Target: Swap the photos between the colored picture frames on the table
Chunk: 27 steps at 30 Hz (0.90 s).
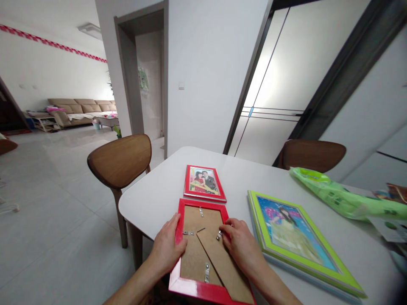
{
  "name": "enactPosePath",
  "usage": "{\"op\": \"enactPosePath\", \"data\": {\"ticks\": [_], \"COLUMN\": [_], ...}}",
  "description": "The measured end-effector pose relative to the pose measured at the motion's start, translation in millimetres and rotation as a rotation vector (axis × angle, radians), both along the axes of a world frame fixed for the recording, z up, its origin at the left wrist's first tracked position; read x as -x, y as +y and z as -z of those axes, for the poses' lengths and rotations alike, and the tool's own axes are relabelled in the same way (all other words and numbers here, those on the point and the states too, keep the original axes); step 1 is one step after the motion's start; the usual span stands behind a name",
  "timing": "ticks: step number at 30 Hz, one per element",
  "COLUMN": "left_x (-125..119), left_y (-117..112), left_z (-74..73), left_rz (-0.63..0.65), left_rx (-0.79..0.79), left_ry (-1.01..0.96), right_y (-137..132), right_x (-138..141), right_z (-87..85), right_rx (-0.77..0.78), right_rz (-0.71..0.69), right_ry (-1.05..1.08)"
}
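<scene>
A red picture frame (190, 284) lies back side up at the near edge of the table, showing its brown backing board (194, 260) and a slanted stand leg. My left hand (167, 245) grips the frame's left side, thumb over the rim. At the right side my right hand (241, 242) is closed, its fingertips pinching a small metal clip (219, 235). Other metal clips sit at the top (201, 212), left and bottom of the board. Just beyond lies a second red frame (206, 198), face up, with a picture of two people.
To the right a green picture frame (305, 264) lies face up, apparently on another frame. A green plastic bag (346, 199) is farther right on the white table (152, 190). Wooden chairs stand at the left (122, 161) and far right (313, 156).
</scene>
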<state>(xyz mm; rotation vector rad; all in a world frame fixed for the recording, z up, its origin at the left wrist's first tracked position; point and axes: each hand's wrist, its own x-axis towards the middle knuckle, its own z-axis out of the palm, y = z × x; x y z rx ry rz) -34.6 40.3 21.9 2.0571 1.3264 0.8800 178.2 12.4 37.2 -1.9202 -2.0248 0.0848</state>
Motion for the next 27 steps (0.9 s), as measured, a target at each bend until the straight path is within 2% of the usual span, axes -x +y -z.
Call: {"op": "enactPosePath", "data": {"ticks": [5, 12, 16, 21, 27], "left_x": [0.0, -1.8, -3.5, -2.4, -1.3], "left_y": [-0.8, 0.9, 1.7, 0.0, -1.1], "left_z": [4.3, 6.9, 7.1, 7.8, 4.8], "left_rz": [0.001, -0.011, -0.015, -0.021, -0.024], "left_rx": [-0.018, -0.036, -0.049, -0.047, -0.027], "left_ry": [-0.033, -0.030, -0.017, -0.011, -0.024], "right_y": [-1.4, 10.5, 22.6, 18.8, -19.2], "right_x": [11.9, 67.6, 80.7, 67.9, 32.0], "right_z": [-6.0, -7.5, -1.8, -6.5, -26.8], "right_rx": [-0.054, -0.067, -0.057, -0.038, 0.176], "right_rz": [-0.040, -0.251, -0.245, -0.274, -0.474], "right_ry": [0.014, 0.117, 0.122, 0.164, 0.261]}}
